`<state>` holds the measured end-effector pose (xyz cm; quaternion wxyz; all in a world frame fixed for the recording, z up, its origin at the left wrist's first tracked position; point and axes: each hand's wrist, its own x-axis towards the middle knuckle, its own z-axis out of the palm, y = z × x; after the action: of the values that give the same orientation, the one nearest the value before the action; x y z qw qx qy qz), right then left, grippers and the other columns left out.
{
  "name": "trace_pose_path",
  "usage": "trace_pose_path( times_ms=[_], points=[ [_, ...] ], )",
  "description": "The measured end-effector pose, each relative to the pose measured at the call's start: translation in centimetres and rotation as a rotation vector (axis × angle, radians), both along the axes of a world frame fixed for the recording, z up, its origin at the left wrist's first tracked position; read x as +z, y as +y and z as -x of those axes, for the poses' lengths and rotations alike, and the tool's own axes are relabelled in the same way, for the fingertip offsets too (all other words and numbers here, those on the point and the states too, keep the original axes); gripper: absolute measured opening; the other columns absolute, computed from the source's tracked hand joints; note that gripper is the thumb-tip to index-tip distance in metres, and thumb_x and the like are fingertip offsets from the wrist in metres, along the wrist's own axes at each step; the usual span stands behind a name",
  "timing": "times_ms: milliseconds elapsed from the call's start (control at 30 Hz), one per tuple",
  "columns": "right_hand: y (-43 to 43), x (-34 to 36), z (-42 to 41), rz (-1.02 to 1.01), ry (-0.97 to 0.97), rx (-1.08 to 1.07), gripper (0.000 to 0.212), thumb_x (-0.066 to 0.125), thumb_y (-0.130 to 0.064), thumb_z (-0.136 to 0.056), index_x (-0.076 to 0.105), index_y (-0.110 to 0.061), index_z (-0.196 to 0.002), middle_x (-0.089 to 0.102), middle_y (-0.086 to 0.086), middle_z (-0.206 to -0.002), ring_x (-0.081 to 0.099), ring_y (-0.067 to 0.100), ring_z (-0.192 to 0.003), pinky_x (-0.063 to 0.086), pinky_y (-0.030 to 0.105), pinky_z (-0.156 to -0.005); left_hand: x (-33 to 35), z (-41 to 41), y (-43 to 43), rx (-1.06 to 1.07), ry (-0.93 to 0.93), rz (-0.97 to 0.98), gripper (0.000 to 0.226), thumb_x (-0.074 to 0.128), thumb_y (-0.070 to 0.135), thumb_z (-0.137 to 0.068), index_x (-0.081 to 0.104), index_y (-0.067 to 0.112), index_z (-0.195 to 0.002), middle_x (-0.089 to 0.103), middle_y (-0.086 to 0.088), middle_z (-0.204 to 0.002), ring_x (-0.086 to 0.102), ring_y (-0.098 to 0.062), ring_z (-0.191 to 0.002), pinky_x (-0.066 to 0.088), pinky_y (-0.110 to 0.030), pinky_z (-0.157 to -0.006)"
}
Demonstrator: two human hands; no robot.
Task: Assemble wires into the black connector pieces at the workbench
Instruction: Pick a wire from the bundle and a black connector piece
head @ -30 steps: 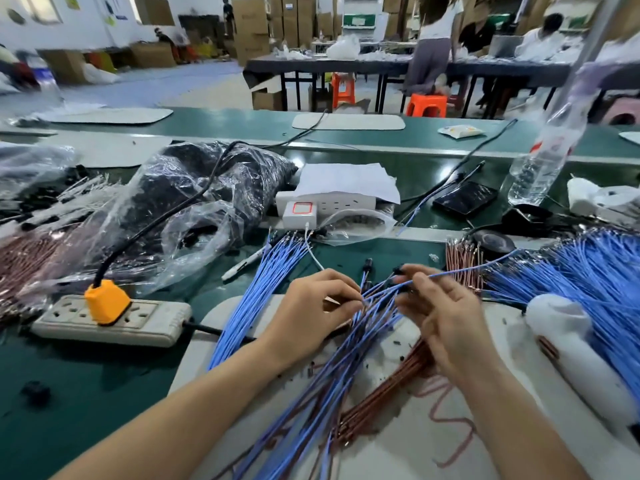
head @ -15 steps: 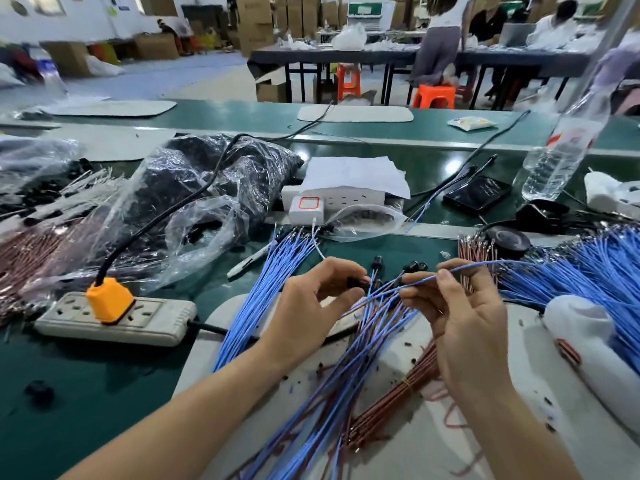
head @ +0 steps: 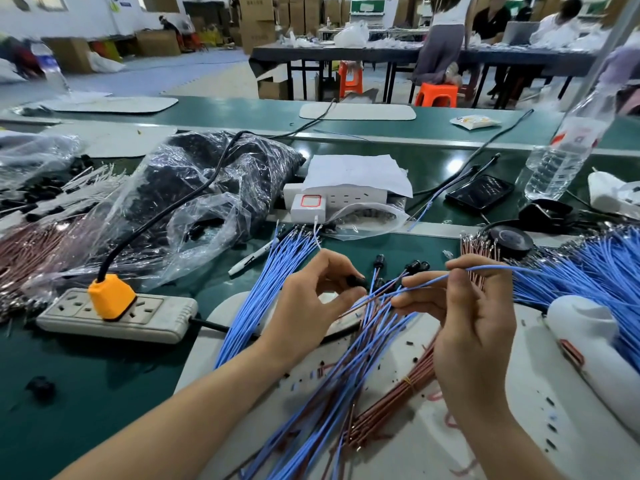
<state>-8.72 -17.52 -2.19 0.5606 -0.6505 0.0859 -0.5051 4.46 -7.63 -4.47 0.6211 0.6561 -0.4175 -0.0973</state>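
Left hand (head: 306, 303) and right hand (head: 474, 327) both pinching.

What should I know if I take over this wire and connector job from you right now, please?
Left hand pinches a black connector piece. Right hand pinches one blue wire, its end aimed at that piece, not yet inserted.
Loose blue wires lie at right; brown wires on the mat; bag of dark parts at back left.
Done: a few capped wires lie between the hands.
Left: seat this wire, then work through the piles.
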Motion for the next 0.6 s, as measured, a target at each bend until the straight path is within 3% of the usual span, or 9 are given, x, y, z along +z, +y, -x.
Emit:
trace_pose_path(
  times_ms=[167,333,600],
  points=[
    [0.16,-0.16,-0.04,0.051,-0.029,-0.046,0.021,0.032,-0.012,-0.102,0.044,-0.029,-0.098,0.066,0.012,-0.082,0.069,0.025,-0.062,0.056,0.030,-0.060,0.21,-0.01,0.16,0.012,-0.137,-0.060,0.022,0.076,0.012,-0.078,0.064,0.028,-0.090,0.065,0.014,-0.086,0.061,-0.004,-0.076,0.050,-0.019,-0.075],
    [0.34,-0.10,0.01,0.118,-0.070,-0.078,0.021,0.032,-0.011,-0.101,0.043,-0.028,-0.101,0.065,0.017,-0.080,0.069,0.024,-0.062,0.056,0.033,-0.060,0.35,0.12,0.07,0.006,-0.264,-0.097,0.018,0.076,0.012,-0.079,0.068,0.020,-0.092,0.062,0.012,-0.087,0.059,-0.011,-0.080,0.050,-0.028,-0.073],
    [0.88,-0.29,-0.14,0.277,-0.085,-0.080,0.018,0.033,-0.011,-0.100,0.041,-0.027,-0.105,0.064,0.017,-0.084,0.069,0.013,-0.067,0.055,0.023,-0.063,0.51,0.21,0.19,0.012,-0.278,-0.120,0.021,0.076,0.013,-0.079,0.067,0.026,-0.092,0.060,0.016,-0.087,0.056,-0.008,-0.081,0.047,-0.025,-0.073]
  ],
)
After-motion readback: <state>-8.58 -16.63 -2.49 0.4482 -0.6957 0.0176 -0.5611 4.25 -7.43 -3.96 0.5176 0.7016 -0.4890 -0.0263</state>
